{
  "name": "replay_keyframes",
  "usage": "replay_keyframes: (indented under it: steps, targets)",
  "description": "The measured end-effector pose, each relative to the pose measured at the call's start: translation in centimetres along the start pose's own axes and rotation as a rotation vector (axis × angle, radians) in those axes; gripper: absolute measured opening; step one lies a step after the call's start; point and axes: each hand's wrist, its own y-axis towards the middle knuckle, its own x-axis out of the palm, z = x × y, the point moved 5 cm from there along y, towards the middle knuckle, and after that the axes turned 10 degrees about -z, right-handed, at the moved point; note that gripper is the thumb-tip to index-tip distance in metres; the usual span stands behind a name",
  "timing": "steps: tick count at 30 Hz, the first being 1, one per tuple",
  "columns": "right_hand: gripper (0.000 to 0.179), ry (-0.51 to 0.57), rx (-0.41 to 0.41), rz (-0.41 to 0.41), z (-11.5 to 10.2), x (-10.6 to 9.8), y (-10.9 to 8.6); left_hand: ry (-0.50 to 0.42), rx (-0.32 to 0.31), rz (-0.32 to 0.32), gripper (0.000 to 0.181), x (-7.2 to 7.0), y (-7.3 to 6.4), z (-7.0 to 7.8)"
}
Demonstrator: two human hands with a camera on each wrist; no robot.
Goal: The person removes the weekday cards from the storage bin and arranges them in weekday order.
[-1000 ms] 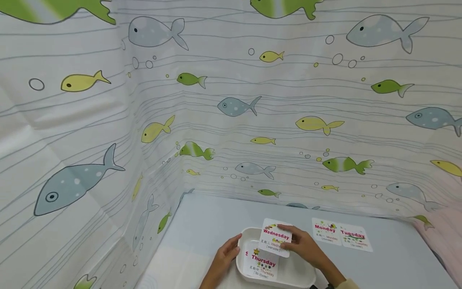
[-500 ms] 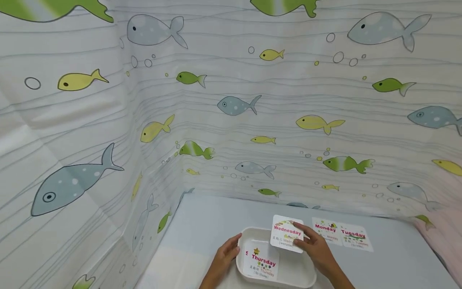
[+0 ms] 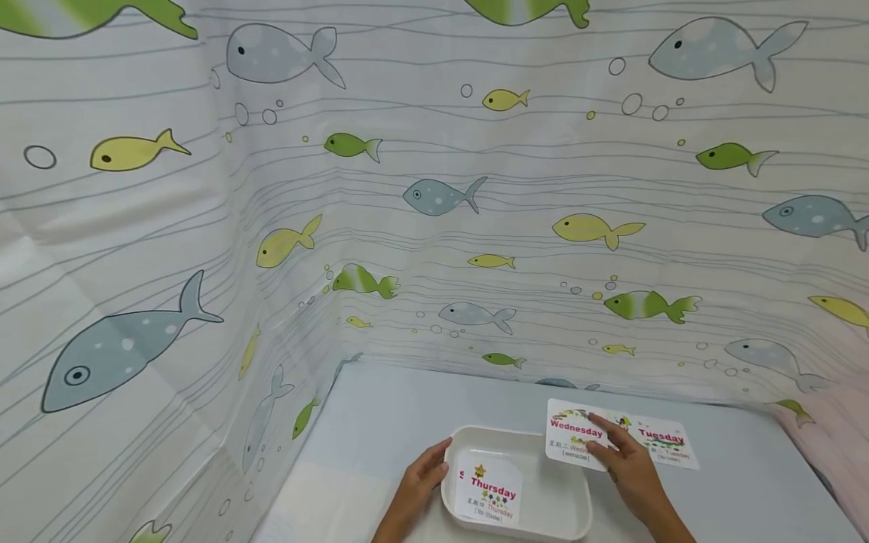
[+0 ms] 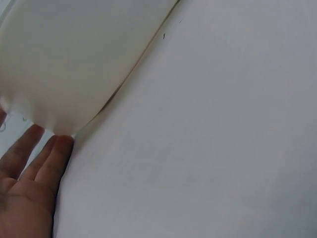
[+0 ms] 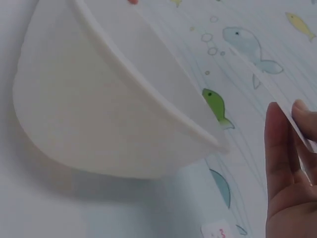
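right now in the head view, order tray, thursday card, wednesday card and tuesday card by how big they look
1. Tray
2. Thursday card and Wednesday card: too alike to rank, the latter held in the right hand
3. Tuesday card, lying farther back

White corner of fish-print sheeting

2 creased sides carry green, yellow and blue-grey fish, the left catching soft sheen; below spreads a pale blue surface; a pink patch shows at right.
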Motion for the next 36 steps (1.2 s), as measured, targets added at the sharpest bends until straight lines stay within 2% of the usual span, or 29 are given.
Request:
replay_keyframes:
  steps: [4, 8, 16, 27, 31, 36]
  targets:
    - [0.068, 0.03, 0.0, 0.02, 0.1, -2.0, -0.1, 0.007, 0.004, 0.008, 0.048, -0.1, -0.1, 0.1]
    - [0.071, 0.001, 0.015, 0.049, 0.3, -4.7, -0.2, 0.015, -0.003, 0.016, 0.048, -0.2, -0.1, -0.1]
    - [0.071, -0.152, 0.118, 0.178, 1.2, -10.3, -0.4, 0.061, -0.014, 0.031, 0.048, -0.6, 0.0, 0.0]
    - [0.062, -0.332, 0.256, 0.376, 2.9, -18.0, -0.1, 0.031, -0.037, 0.033, 0.049, -0.4, -0.1, -0.4]
    - [0.061, -0.357, 0.312, 0.401, 3.2, -20.1, -0.1, 0.016, -0.039, 0.028, 0.048, -0.4, 0.0, -0.5]
    - [0.059, -0.452, 0.359, 0.437, 2.8, -21.6, -0.6, 0.019, -0.032, 0.029, 0.049, -0.3, 0.2, -0.4]
